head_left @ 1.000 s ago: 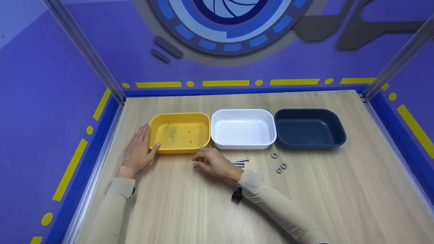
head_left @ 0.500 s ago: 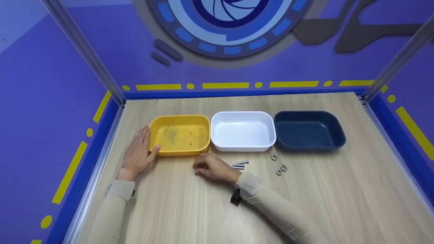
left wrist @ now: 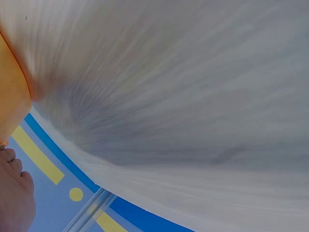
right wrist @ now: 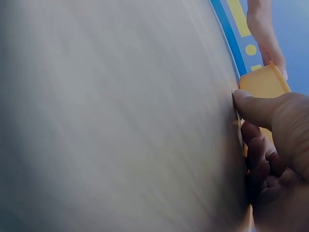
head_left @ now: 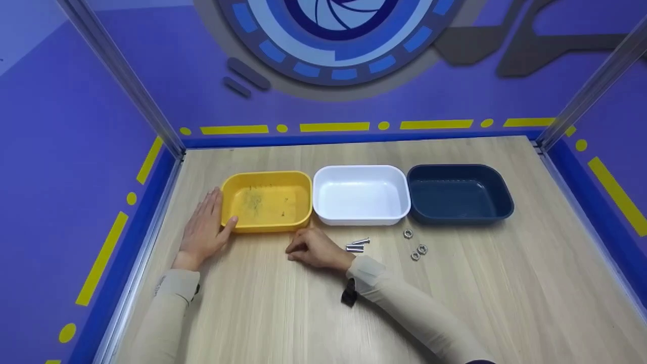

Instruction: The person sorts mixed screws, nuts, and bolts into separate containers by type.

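My left hand [head_left: 203,230] rests beside the yellow bin [head_left: 268,228], its fingers straight along the bin's left wall and its thumb at the front left corner. Just in front of that bin's right corner, my right hand [head_left: 316,247] is low over the table with bent fingers, thumb and index tips close together. In the right wrist view, the right thumb [right wrist: 260,108] reaches toward the tabletop while the other fingers curl beneath; I cannot tell whether something small is between them. A few metal screws [head_left: 355,248] lie right of this hand.
A white bin [head_left: 361,221] and a dark blue bin [head_left: 460,220] continue the row to the right of the yellow one. Three hex nuts [head_left: 422,249] lie in front of them. Blue panels [head_left: 333,108] wall the wooden table [head_left: 283,313] at the back and sides.
The right hand has drawn slightly back from the yellow bin's front wall, and its thumb and index tips have come closer together. The left hand stays at the bin's side.
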### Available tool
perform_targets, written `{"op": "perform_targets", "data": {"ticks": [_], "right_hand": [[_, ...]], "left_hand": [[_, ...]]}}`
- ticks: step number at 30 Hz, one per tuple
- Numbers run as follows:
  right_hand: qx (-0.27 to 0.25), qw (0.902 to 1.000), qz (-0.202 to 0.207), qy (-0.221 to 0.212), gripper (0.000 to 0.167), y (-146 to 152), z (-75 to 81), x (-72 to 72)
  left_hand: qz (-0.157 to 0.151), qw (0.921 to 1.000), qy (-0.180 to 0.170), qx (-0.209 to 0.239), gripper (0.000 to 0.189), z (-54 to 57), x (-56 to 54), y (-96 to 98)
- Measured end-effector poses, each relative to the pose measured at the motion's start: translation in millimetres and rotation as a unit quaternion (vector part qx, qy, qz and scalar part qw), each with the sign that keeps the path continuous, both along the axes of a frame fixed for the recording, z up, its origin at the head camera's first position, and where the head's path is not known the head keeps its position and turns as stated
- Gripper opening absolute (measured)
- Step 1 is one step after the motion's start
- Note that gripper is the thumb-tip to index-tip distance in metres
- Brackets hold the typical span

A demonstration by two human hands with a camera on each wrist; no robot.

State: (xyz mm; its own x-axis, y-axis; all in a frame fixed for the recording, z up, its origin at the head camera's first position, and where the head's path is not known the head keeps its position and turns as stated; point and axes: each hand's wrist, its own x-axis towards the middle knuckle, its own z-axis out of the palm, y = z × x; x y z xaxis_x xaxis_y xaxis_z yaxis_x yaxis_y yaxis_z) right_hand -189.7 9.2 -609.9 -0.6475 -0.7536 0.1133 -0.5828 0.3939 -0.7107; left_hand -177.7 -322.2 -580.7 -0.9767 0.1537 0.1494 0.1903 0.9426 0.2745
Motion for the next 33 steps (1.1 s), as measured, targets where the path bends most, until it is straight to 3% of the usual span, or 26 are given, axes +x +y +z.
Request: {"op": "perform_targets", "data": {"ticks": [25, 33], "right_hand": [[0.005, 0.9999, 0.011, -0.003, 0.006, -2.1, 4.1, -0.2], [-0.003, 0.9992, 0.029, 0.027, 0.009, -2.5, 7.5, 2.6]], "left_hand": [[0.004, 0.9999, -0.012, 0.0, 0.086, 2.2, 1.1, 1.3], [0.002, 1.0, -0.003, 0.007, 0.084, 1.8, 1.5, 2.3]]}}
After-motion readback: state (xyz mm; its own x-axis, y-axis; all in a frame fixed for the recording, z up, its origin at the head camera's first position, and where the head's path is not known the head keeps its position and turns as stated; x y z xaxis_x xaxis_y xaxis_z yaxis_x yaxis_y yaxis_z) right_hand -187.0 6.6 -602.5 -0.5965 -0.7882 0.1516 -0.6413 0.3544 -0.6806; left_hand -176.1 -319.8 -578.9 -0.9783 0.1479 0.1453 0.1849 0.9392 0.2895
